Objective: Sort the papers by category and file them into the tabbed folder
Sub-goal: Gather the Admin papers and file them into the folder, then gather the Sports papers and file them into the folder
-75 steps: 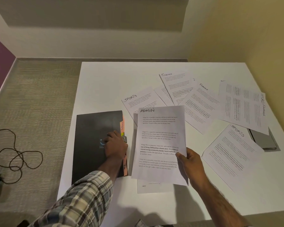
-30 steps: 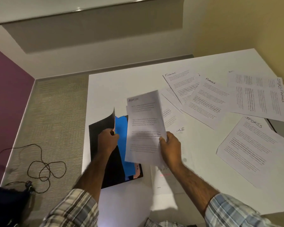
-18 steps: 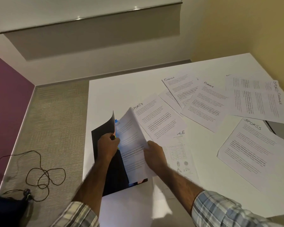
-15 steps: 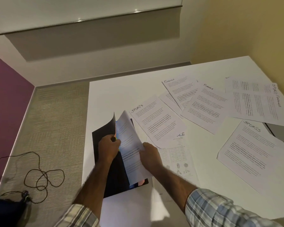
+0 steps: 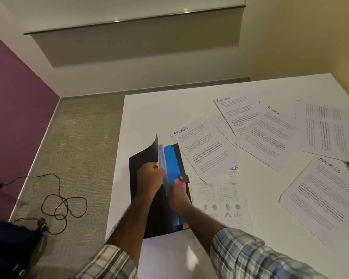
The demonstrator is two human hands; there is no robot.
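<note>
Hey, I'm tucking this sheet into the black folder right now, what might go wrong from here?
1. The left hand alone lifts the folder's cover; if that grip slips, the cover may drop on the sheet being tucked in by the right hand.
2. The sheet is curled against the blue divider, so pushing could crease it.
3. The folder lies near the table edge and might slide off.

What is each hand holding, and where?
Left hand lifts the folder cover by its right edge; right hand pushes the sheet in, grip hidden.
</note>
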